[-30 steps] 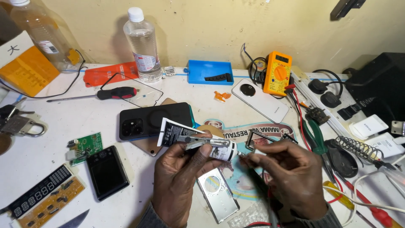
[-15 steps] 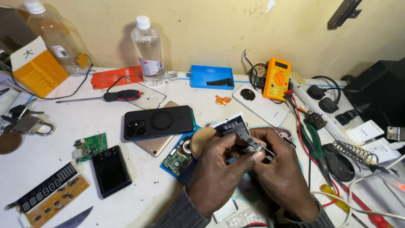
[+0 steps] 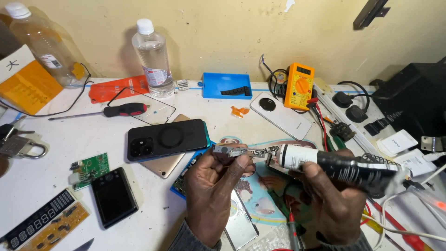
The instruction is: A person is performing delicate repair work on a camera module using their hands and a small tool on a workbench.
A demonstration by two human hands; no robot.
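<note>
Well, at the far left of the bench lie a padlock (image 3: 21, 148), a green board (image 3: 89, 168) and a small black phone (image 3: 113, 195), all untouched. Past them a bigger black phone (image 3: 167, 138) rests face down on another handset. My left hand (image 3: 214, 193) is pinched shut on a small metal part (image 3: 231, 150), held up over the bench near the middle. My right hand (image 3: 335, 204) is clamped round a black and white glue tube (image 3: 341, 167), its nozzle pointing left, just short of the part. I judge the gluing is barely begun: tube and part are brought together, but I can't tell whether any glue is on yet, and the part isn't fitted to anything. Far right, the yellow meter (image 3: 300, 85) sits idle.
</note>
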